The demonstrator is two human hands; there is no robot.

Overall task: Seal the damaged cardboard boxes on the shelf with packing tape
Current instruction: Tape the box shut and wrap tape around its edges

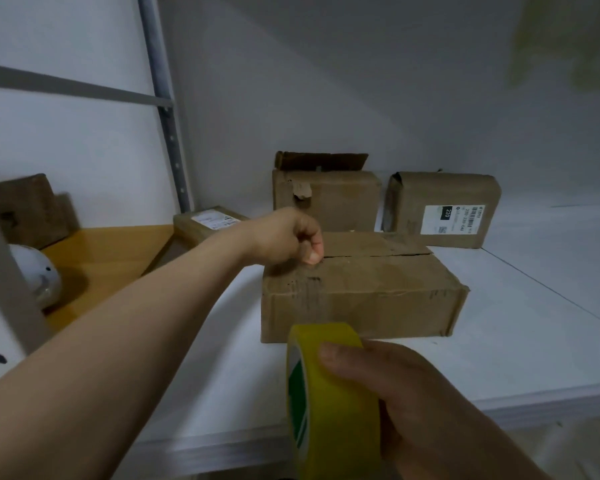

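The right hand (416, 403) was wrapped round a roll of yellow packing tape (336, 393), thumb across its outer face and fingers behind it, held on edge just in front of the shelf's lip. The left hand (284, 237) reached forward with its fingers curled into a loose fist and the thumb tip pressed down on the top of the front box (361, 296), right at the left end of the seam between its flaps. A faint glossy strip seemed to run from that thumb down the box's front face toward the roll, though the blur made it hard to be sure the tape was already stuck there. I judged this to be the start of sealing that box: the tape end anchored, the seam itself not yet covered. The next move would call for keeping the thumb pinned while drawing the roll along the seam, then smoothing and tearing. The box lay on the white shelf (516, 358), near its front edge. Counted: one roll of tape; five cardboard parcels, namely the front box, an open-flapped box (326, 199) behind it, a labelled box (444, 209) beside that, a flat labelled parcel (208, 221) to the left, and a blurred box (25, 209) on the neighbouring wooden shelf (111, 251), where one white rounded object (37, 275) also sat.
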